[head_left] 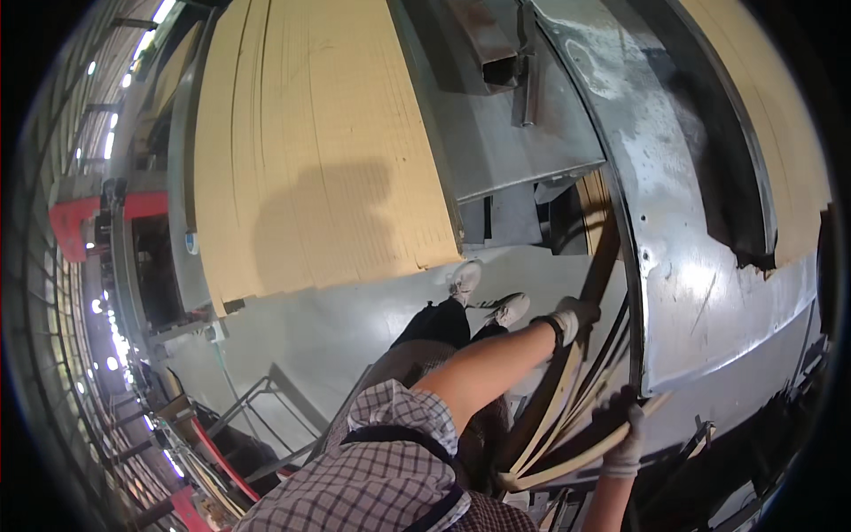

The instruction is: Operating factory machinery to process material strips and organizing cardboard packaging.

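My left hand point(576, 319), in a pale glove with dark fingers, closes round a long dark strip point(602, 266) that runs down past the metal table's edge. Several narrow tan strips point(554, 403), looking like cut cardboard, bend in a loose bundle below that hand. Lower and to the right, my gloved right hand point(623, 441) grips a curved tan strip point(572, 467) close to the corner of the metal-topped table point(683, 301). Its fingertips are dark against the shadow there, and the strips' lower ends are partly hidden by my body.
A tan sheet stack point(328, 133) lies on a bench ahead, left of a grey metal surface point(532, 151) bearing rusty square tubing point(487, 44). Another tan sheet point(762, 115) is at far right. A metal frame point(270, 399) stands on the floor at left, near a red clamp-like part point(75, 217).
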Available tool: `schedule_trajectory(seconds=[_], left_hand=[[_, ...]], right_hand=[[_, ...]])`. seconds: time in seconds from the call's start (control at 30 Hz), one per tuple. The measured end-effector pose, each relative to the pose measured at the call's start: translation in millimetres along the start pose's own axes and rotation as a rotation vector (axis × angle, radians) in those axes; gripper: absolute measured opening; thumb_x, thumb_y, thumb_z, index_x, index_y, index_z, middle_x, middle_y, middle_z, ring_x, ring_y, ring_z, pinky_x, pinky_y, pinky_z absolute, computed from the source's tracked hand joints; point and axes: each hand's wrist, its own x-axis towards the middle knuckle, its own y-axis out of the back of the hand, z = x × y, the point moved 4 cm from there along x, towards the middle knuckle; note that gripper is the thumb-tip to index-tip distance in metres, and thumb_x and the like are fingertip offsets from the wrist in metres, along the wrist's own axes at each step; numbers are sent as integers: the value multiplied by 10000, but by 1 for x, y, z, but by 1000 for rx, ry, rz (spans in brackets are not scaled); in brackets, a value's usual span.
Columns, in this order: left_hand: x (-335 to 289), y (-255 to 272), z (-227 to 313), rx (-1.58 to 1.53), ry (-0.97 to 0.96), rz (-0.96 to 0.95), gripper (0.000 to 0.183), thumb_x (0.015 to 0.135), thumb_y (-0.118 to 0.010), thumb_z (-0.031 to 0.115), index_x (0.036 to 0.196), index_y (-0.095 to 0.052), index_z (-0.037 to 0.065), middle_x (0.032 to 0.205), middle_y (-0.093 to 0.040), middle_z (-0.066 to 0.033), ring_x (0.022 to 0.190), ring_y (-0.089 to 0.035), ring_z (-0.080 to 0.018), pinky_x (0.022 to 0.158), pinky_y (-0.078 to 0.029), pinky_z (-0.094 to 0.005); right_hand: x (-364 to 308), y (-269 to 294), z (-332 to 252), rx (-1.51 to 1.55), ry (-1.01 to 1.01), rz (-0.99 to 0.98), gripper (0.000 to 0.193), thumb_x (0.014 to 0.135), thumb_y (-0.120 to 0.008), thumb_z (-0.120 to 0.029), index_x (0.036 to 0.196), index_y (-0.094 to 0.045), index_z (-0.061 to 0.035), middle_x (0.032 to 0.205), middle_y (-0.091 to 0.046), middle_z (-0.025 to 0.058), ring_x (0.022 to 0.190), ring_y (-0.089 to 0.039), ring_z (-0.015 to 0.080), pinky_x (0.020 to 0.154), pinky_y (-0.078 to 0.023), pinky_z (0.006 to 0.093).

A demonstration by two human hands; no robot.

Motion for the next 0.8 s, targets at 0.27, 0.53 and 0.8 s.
schedule_trajectory(seconds=[0.27, 0.53, 0.8], left_hand=[[102, 91, 21, 50, -348, 498, 291, 879, -549, 207, 1085, -629, 19, 922, -668, -166, 888, -645, -269, 771, -495, -395], [-16, -18, 36, -567, -328, -393, 423, 961, -488, 358, 1232, -508, 34, 1054, -626, -95, 909, -636, -203, 851, -536, -307], [-147, -172, -130, -599, 512, -337, 974, 653, -771, 649, 1359, -411, 84, 1315, -510, -113, 1152, -550, -275, 883, -508, -465]], right_hand=[[-205, 141, -46, -54, -38, 360, 634, 812, -612, -240, 1348, -405, 28, 1282, -492, 215, 1175, -466, 331, 989, -354, 482], [-225, 121, -56, -490, -35, 643, 472, 752, -683, -243, 1133, -559, 7, 898, -595, 20, 724, -583, 134, 616, -479, 270], [-103, 110, 96, -206, -126, 371, 686, 725, -793, -1, 1300, -420, 15, 1078, -632, 98, 943, -632, 195, 795, -559, 307]])
